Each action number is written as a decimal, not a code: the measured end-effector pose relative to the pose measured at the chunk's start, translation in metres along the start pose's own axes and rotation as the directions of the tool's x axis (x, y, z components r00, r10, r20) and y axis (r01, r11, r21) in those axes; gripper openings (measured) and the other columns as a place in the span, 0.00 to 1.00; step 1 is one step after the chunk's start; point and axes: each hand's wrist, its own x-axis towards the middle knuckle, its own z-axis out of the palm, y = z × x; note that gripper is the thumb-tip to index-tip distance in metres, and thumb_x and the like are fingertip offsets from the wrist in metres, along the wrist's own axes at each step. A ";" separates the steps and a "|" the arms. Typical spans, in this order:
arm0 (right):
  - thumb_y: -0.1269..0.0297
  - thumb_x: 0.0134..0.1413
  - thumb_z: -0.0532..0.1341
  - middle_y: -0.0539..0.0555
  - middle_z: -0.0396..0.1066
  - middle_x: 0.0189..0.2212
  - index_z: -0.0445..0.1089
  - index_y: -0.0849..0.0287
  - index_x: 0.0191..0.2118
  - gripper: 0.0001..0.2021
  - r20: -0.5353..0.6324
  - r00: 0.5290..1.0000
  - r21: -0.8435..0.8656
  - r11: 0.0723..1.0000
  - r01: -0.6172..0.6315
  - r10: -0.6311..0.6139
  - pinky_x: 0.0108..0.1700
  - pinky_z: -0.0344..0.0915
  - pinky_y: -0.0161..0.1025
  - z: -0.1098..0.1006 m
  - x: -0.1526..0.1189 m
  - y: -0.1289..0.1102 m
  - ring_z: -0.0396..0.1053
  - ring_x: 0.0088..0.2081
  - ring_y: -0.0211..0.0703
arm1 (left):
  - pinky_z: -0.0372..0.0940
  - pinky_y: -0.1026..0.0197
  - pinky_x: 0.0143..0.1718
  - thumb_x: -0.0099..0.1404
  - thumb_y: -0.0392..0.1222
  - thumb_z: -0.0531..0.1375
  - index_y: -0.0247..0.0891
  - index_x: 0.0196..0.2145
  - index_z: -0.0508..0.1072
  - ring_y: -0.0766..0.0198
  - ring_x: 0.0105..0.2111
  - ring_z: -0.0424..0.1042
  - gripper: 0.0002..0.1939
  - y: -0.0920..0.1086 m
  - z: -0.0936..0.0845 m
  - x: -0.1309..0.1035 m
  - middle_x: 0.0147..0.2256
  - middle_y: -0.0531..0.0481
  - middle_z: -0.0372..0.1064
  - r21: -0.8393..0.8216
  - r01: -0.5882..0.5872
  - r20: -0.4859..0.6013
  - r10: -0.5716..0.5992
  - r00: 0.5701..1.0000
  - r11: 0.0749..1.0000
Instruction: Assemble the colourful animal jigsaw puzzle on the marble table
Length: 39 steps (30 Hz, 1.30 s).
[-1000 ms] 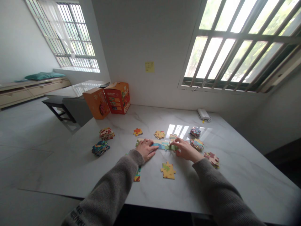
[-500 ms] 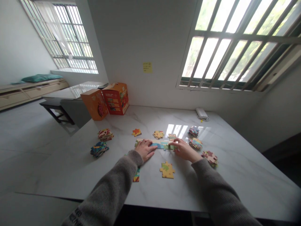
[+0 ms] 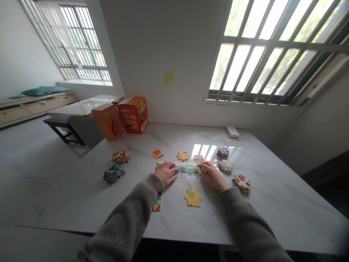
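A strip of joined jigsaw pieces, with blue, green and cream printing, lies flat in the middle of the table. My left hand rests palm down over its left end, fingers outstretched. At the other end, the bent fingers of my right hand grip the edge of a green puzzle piece. Just beyond the strip lies a small puzzle piece. Nearer to me is a yellow puzzle piece with a green print. My left sleeve partly covers some colourful pieces.
Stacks of puzzle pieces stand left and right on the marble-patterned table. Orange pieces and a yellow pile sit behind the strip. Two orange boxes and a white device are farther back.
My right index finger has drawn back slightly from on top of the strip towards its right end, uncovering more green. My left hand stays on the strip; the view has shifted slightly.
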 end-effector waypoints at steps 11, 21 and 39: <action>0.66 0.58 0.54 0.56 0.75 0.34 0.75 0.58 0.43 0.14 -0.090 0.989 0.023 0.993 -0.115 0.117 0.43 0.67 0.44 -0.007 -0.004 0.011 0.70 0.37 0.47 | 0.66 0.58 0.47 0.64 0.36 0.57 0.37 0.48 0.74 0.57 0.40 0.72 0.15 -0.061 -0.035 -0.032 0.35 0.46 0.75 -0.120 0.520 -0.156 -0.534 0.831 0.846; 0.68 0.58 0.53 0.55 0.76 0.34 0.75 0.58 0.42 0.13 -0.068 0.994 0.026 0.996 -0.085 0.087 0.41 0.67 0.43 -0.001 -0.005 -0.003 0.69 0.37 0.46 | 0.71 0.62 0.42 0.66 0.39 0.57 0.39 0.45 0.73 0.62 0.35 0.77 0.11 -0.066 -0.031 -0.029 0.38 0.49 0.79 -0.418 0.552 -0.065 -0.630 0.774 0.721; 0.68 0.56 0.52 0.53 0.77 0.36 0.72 0.57 0.48 0.18 -0.083 0.977 0.107 0.977 -0.187 0.196 0.44 0.68 0.43 -0.005 -0.004 0.014 0.72 0.37 0.46 | 0.72 0.62 0.43 0.66 0.40 0.58 0.40 0.45 0.72 0.61 0.38 0.78 0.10 -0.063 -0.035 -0.029 0.38 0.48 0.80 -0.424 0.573 -0.083 -0.660 0.746 0.701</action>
